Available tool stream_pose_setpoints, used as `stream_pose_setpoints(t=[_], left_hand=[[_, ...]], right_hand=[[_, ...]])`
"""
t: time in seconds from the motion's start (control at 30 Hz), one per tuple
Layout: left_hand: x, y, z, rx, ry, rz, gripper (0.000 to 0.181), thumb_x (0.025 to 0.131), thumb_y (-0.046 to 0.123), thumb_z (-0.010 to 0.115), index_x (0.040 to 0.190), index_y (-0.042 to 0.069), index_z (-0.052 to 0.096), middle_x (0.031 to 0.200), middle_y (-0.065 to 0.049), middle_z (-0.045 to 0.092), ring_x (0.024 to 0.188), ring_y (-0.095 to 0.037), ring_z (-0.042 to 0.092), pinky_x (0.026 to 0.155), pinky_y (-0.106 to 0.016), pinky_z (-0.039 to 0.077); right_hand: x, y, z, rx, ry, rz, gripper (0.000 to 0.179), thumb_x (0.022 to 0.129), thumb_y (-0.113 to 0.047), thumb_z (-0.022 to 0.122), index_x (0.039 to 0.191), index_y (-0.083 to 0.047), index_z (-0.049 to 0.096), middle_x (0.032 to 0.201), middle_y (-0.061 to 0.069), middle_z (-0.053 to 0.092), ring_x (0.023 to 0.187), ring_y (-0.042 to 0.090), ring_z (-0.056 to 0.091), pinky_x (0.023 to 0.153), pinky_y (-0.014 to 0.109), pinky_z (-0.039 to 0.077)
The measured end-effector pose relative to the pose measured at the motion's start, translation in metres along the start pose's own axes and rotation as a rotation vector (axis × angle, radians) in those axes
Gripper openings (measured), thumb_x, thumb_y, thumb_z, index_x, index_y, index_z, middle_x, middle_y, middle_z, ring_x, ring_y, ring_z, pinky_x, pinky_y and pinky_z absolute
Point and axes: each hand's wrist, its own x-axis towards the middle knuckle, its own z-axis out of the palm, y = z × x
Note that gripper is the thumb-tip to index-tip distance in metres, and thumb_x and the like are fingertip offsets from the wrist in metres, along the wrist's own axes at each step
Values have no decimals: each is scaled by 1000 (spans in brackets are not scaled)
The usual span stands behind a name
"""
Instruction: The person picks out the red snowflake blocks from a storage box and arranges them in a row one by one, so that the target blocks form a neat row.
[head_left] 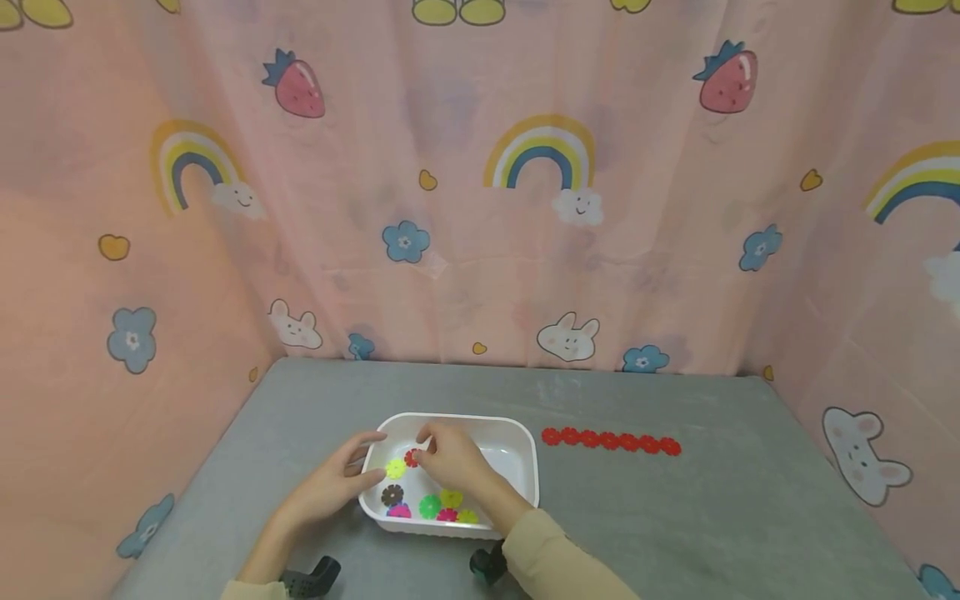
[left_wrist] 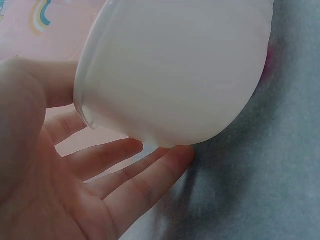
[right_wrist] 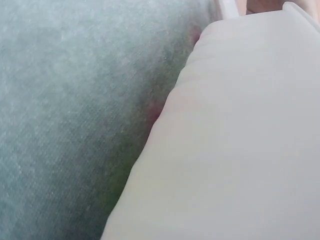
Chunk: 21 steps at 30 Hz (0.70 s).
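A white plastic tray (head_left: 517, 429) stands on the grey table, with several flower-shaped plastic discs inside. My left hand (head_left: 326, 487) grips its left end: in the left wrist view the thumb goes over the rim and the fingers lie along the outer wall. Reaching over the front rim, my right hand (head_left: 453, 458) pinches the edge of a red flower-shaped disc (head_left: 412, 457). Next to it lies a yellow-green disc (head_left: 395, 468). A brown disc (head_left: 392, 495), a green disc (head_left: 430, 506) and pink and yellow ones lie nearer the front. The tray wall (right_wrist: 230, 130) hides my right hand in its wrist view.
A row of joined red discs (head_left: 610, 440) lies on the table right of the tray. Dark wrist devices show at the left wrist (head_left: 311, 577) and right wrist (head_left: 487, 564). A pink printed curtain (head_left: 480, 275) hangs behind the table and along both sides.
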Motion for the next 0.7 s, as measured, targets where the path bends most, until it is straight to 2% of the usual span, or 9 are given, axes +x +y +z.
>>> stream_pose_setpoints(t=[0.23,0.37,0.6,0.7], left_hand=[[-1,3,1,-46,5,4,57,96,22,71,148,16,48,154,-27,41,137,-50,45,106,-58,46],[-2,5,1,-30,9,-5,57,96,23,72,148,17,48,155,-26,40,137,-50,45,105,-58,46],[-1,4,0,-30,11,4,57,96,25,71,148,18,48,155,-26,40,137,-50,45,106,-59,45],[-1,3,0,-25,5,2,58,96,26,71,148,18,48,156,-25,38,139,-50,43,107,-60,43]], right_hand=[[5,3,7,-54,-40,41,23,92,-16,74,112,-6,69,85,-2,59,76,14,54,64,27,49],[7,5,9,-59,-56,57,25,92,-16,74,114,-6,70,87,-2,60,79,14,54,68,28,51],[12,9,14,-77,-64,64,26,90,-16,74,113,-5,70,87,-1,59,79,15,54,65,29,51],[13,10,15,-91,-66,84,24,90,-16,74,111,-5,71,91,0,60,82,16,54,70,32,51]])
